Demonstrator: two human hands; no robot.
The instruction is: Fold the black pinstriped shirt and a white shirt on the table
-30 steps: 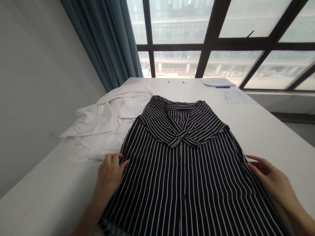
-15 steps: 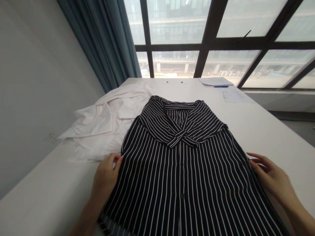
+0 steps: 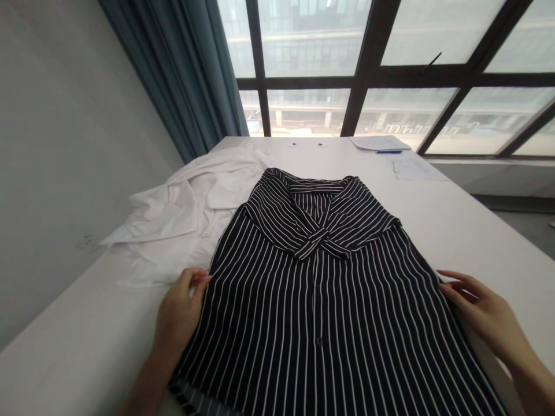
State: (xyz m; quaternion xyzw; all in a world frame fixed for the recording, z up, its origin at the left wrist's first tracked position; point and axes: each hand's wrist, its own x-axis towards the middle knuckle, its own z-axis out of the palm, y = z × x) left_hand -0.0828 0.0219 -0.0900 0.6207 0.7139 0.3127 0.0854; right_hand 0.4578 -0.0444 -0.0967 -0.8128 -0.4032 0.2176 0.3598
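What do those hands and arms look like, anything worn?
The left hand and right hand are bare, with slender fingers and no gloves. The forearms show no sleeves, watch or bracelet in view. Rings can't be ruled out; some fingers are hidden.

Daylight pours through washed-out windows (image 3: 307, 40) — left wall (image 3: 56, 156) dim, soft shadow on the white table (image 3: 117, 346), fine detail hazy.

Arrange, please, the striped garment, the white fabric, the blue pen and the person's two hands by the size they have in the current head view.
1. Striped garment, cut off by the lower edge
2. White fabric
3. Left hand and right hand: they look alike, so not ranked
4. Blue pen
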